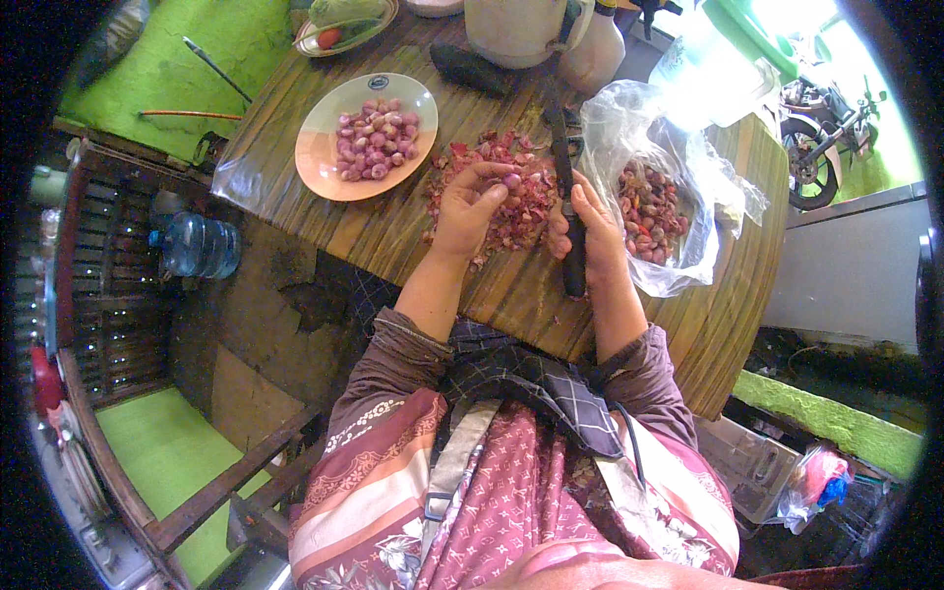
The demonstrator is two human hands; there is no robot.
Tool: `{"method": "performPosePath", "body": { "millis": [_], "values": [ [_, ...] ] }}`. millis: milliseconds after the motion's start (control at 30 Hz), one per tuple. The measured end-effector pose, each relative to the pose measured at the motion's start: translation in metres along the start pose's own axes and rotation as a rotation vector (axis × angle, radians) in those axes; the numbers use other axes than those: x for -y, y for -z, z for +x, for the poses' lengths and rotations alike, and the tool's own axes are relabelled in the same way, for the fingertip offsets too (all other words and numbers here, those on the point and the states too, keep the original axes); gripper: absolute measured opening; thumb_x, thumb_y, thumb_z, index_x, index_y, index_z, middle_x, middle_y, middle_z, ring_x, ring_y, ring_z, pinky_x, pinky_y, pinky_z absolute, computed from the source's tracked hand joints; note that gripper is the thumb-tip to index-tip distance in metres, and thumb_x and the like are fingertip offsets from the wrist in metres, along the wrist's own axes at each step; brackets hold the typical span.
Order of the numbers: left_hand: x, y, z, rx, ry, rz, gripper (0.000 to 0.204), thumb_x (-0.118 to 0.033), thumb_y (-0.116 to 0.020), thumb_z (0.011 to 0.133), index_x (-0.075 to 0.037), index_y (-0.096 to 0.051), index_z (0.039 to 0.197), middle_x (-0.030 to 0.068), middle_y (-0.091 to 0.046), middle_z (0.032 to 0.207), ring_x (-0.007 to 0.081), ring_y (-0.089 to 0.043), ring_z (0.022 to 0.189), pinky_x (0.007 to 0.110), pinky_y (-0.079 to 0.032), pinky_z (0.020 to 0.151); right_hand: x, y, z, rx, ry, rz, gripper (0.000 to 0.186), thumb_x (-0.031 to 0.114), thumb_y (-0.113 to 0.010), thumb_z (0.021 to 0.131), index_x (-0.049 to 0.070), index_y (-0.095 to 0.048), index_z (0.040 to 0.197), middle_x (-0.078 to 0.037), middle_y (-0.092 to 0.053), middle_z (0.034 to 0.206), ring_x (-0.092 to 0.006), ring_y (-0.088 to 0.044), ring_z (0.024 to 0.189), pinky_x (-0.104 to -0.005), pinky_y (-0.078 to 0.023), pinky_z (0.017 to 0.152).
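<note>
Between the thumb and fingers of my left hand point(470, 211) is a small purple shallot point(511, 182), held over a heap of papery red peelings point(511, 221). My right hand point(595, 231) is wrapped around the black handle of a knife point(561, 147), whose dark blade points away from me. To the left, an oval plate point(320, 157) with an orange and white surface carries a pile of peeled shallots point(376, 140). On the right lies an opened clear plastic bag point(683, 270) with unpeeled reddish-brown shallots point(651, 211) inside.
The wooden-patterned table point(393, 236) has a rounded edge close to my body. Along its far side stand a whitish pot point(516, 34), a dark object point(467, 69) and a plate of vegetables point(349, 25). A blue water jug point(197, 246) lies on the left.
</note>
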State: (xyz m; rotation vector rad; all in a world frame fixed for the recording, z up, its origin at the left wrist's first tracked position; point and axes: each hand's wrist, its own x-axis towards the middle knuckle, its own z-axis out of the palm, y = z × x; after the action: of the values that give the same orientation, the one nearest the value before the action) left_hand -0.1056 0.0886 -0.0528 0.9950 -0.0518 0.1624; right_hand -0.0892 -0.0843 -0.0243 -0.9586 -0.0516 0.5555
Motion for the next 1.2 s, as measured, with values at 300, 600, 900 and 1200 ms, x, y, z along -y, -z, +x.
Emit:
{"method": "performPosePath", "body": {
  "millis": [300, 600, 900, 1200],
  "values": [
    [-0.044, 0.021, 0.017, -0.266, -0.675, 0.694, 0.014, 0.002, -0.058, 0.079, -0.002, -0.056, 0.093, 0.0052, -0.057, 0.093, 0.0136, -0.058, 0.083, 0.026, -0.049, 0.074, -0.003, 0.006, 0.005, -0.054, 0.007, 0.041, 0.042, 0.029, -0.045, 0.092, 0.015, -0.033, 0.130, -0.003, -0.046, 0.063, -0.0112, -0.044, 0.046, -0.0239, -0.037, 0.041],
    [-0.080, -0.030, 0.050, -0.152, -0.737, 1.302, 0.022, -0.003, -0.063, 0.073, -0.004, -0.060, 0.094, 0.0089, -0.058, 0.090, 0.0207, -0.059, 0.085, 0.030, -0.048, 0.074, -0.019, 0.006, 0.006, -0.001, -0.027, -0.201, 0.041, 0.031, -0.045, 0.092, 0.016, -0.038, 0.129, -0.002, -0.048, 0.064, -0.0103, -0.044, 0.046, -0.0223, -0.037, 0.041],
    [0.011, -0.154, 0.053, 0.894, -0.079, 1.643, 0.021, -0.018, -0.060, 0.072, -0.005, -0.061, 0.089, 0.0152, -0.062, 0.092, 0.0316, -0.059, 0.087, 0.041, -0.047, 0.076, -0.044, 0.030, 0.033, 0.178, 0.513, -0.880, 0.043, 0.032, -0.045, 0.092, 0.013, -0.041, 0.130, -0.012, -0.051, 0.118, -0.0196, -0.044, 0.110, -0.0330, -0.031, 0.096],
    [0.033, -0.144, 0.046, 0.907, 0.026, 1.724, 0.026, -0.026, -0.061, 0.071, -0.005, -0.061, 0.088, 0.0188, -0.062, 0.088, 0.0344, -0.059, 0.085, 0.043, -0.047, 0.075, -0.057, 0.029, 0.031, 0.241, 0.432, -0.662, 0.038, 0.030, -0.045, 0.092, 0.015, -0.047, 0.127, -0.008, -0.055, 0.114, -0.0181, -0.047, 0.092, -0.0336, -0.036, 0.087]
  ]
}}
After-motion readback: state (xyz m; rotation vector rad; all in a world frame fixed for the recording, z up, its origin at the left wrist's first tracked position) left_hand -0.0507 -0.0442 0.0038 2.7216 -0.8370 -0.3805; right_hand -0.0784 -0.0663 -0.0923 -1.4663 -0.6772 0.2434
